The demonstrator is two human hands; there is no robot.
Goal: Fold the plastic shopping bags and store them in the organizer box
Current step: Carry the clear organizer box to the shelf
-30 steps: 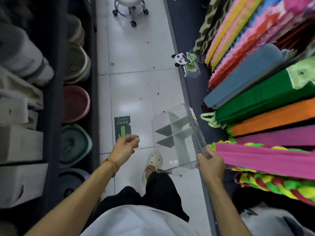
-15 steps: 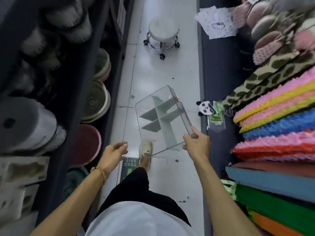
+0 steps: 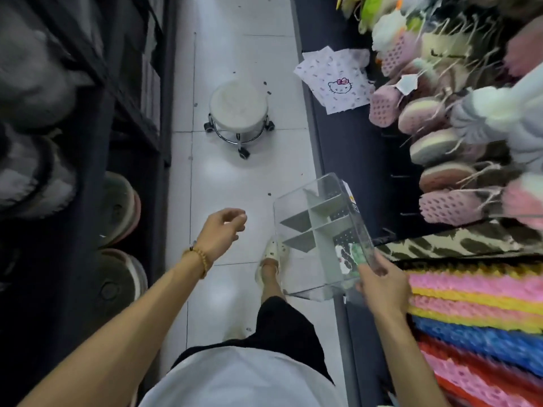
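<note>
Two hands: both in view above the tiled floor [image 3: 249, 183].
Right hand [image 3: 383, 284]: fingers curled round near corner of organizer box [image 3: 320, 230], carrying it tilted in the air.
Left hand [image 3: 221, 232]: beside the box, apart from it, fingers loosely curled, holding nothing.
Stool [image 3: 238, 108]: on floor, well beyond left hand.

Organizer box [image 3: 320, 236] rt of aisle, stool [image 3: 238, 108] ahead, shelves [image 3: 88, 142] left
</note>
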